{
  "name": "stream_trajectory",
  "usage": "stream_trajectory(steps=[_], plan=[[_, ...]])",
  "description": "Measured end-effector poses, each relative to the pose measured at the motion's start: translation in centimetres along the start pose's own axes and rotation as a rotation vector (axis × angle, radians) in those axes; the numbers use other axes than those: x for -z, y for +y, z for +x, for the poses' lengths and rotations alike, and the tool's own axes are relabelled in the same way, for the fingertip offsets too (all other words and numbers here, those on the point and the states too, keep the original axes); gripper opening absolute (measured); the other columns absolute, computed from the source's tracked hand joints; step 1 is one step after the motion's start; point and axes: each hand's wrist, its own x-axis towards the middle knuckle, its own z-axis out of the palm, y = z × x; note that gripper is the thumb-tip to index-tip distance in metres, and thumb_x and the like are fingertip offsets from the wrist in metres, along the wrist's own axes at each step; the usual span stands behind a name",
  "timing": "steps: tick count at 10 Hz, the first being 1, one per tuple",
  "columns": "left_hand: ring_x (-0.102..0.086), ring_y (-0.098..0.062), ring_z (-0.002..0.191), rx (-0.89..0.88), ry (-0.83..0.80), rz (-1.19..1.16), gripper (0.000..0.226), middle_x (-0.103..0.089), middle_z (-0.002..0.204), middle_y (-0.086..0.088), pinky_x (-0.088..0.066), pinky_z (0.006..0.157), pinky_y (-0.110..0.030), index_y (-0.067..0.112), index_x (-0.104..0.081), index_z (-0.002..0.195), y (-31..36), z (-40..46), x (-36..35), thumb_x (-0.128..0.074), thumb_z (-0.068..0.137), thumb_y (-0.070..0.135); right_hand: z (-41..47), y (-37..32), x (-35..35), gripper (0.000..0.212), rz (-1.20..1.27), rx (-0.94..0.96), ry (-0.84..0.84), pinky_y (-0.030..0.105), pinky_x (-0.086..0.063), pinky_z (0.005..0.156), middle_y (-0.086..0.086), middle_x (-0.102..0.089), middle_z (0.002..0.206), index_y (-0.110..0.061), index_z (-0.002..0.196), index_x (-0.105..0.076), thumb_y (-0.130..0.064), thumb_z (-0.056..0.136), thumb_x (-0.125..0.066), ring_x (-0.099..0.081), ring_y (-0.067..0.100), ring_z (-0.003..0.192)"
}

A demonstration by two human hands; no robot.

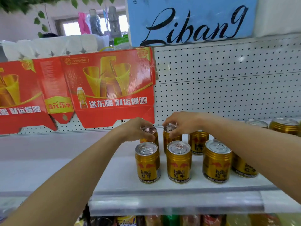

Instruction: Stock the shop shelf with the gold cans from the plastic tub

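Left hand [136,128] covers the upper body of the rear-left gold can [150,133]; right hand [180,123] hides part of its neighbour's lid [170,128]. Right forearm masks the far-right front can [243,167]. Goods on the lower shelf [162,221] are blurred and cropped. Red carton [48,92] is cut off at the left edge.

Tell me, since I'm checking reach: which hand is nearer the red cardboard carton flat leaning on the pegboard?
Left. The left hand, gripping a back-row gold can, sits just below the red carton; the right hand is further right, gripping another can.
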Motion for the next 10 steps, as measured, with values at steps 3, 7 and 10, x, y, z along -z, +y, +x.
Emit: stream_trajectory(steps=[3, 7, 10], plan=[[-0.05, -0.006, 0.122, -0.273, 0.132, 0.024, 0.058, -0.053, 0.136, 0.014, -0.041, 0.099, -0.027, 0.034, -0.053, 0.136, 5.4, -5.2, -0.8, -0.055, 0.084, 0.061, -11.5, 2.8, 4.2, 0.044, 0.045, -0.072, 0.021, 0.03, -0.047, 0.095, -0.018, -0.064, 0.113, -0.041, 0.122, -0.06, -0.056, 0.081, -0.063, -0.059, -0.001, 0.102], [-0.054, -0.008, 0.109, -0.333, 0.027, 0.27, 0.06, -0.059, 0.128, 0.012, -0.045, 0.086, -0.026, 0.036, -0.057, 0.132, 7.8, -5.3, -3.6, -0.072, 0.076, 0.053, -13.5, 2.5, 0.0, 0.066, -0.008, -0.144, 0.012, 0.032, -0.042, 0.092, -0.019, -0.047, 0.134, -0.049, 0.134, -0.045, -0.051, 0.074, -0.072, -0.047, 0.008, 0.113], [-0.045, -0.012, 0.126, -0.292, 0.158, 0.282, 0.067, -0.045, 0.145, 0.011, -0.036, 0.096, -0.026, 0.037, -0.043, 0.142, 9.3, -7.2, -4.7, -0.065, 0.082, 0.053, -16.9, 4.7, 2.1, 0.053, 0.186, -0.139, 0.355, 0.039, -0.044, 0.102, -0.007, -0.055, 0.134, -0.043, 0.137, -0.045, -0.051, 0.087, -0.058, -0.054, 0.009, 0.113]])
